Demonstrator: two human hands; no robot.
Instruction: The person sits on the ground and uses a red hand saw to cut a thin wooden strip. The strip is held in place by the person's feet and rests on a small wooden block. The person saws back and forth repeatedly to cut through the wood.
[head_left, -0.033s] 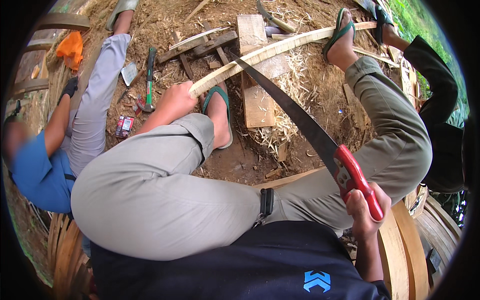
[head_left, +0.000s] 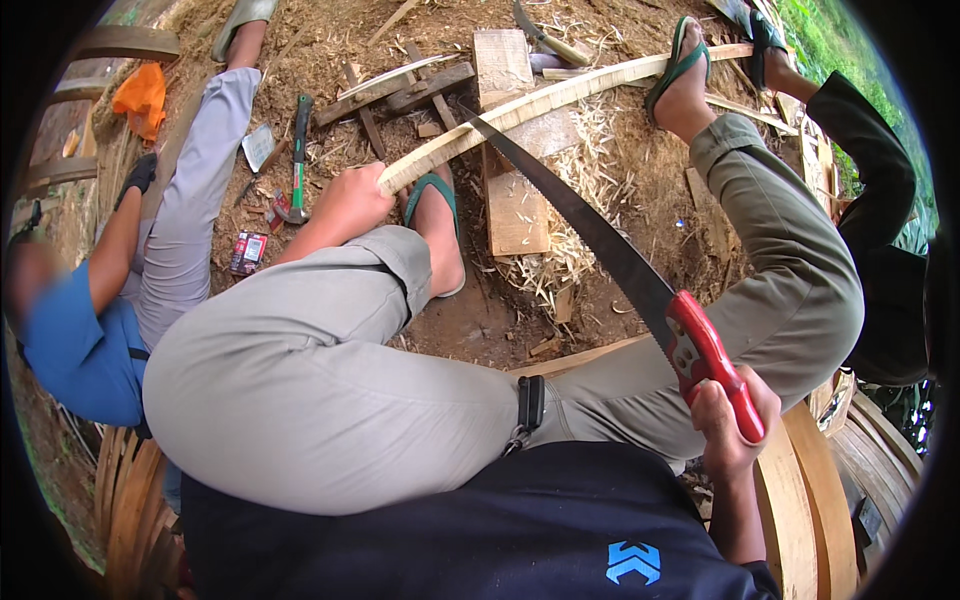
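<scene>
My left hand (head_left: pixel 358 198) is closed around the near left end of a long, pale, curved wooden strip (head_left: pixel 595 82). The strip runs up to the right, over a wooden block (head_left: pixel 518 218), and its far part lies by my right foot. In my right hand (head_left: pixel 735 425) is the red handle of a hand saw (head_left: pixel 595 215), fingers wrapped around it. The dark toothed blade slants up to the left. Its tip crosses the strip a little past my left hand; whether the teeth touch the wood I cannot tell.
Wood shavings (head_left: pixel 605 165) are heaped beside the block. A green-handled hammer (head_left: pixel 299 160) and a red packet (head_left: pixel 249 252) lie at left, near a seated person in blue (head_left: pixel 85 345). Crossed wood scraps (head_left: pixel 415 95) and a curved blade tool (head_left: pixel 548 38) lie at the back. Curved planks (head_left: pixel 815 500) are at right.
</scene>
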